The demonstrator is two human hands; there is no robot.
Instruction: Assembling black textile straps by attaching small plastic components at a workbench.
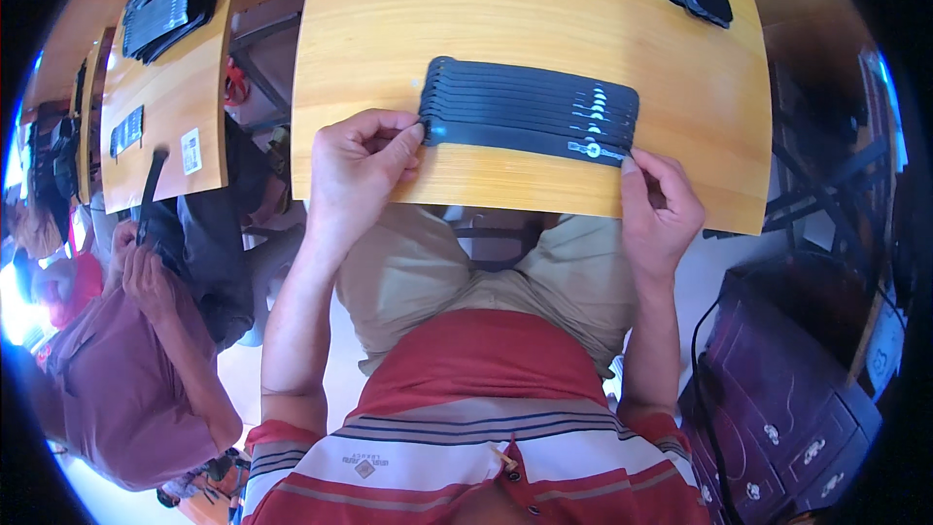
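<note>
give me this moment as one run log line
left hand: pinching left end of front black strip | right hand: pinching its right end | other black strips: overlapped behind, on wooden table | co-worker's hands: hold dark strip

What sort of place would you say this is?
Probably a handwork workshop: overlapping black strips lie on a wooden table, a dark stack sits on a neighbouring table, and a co-worker holds a dark strip.
</note>
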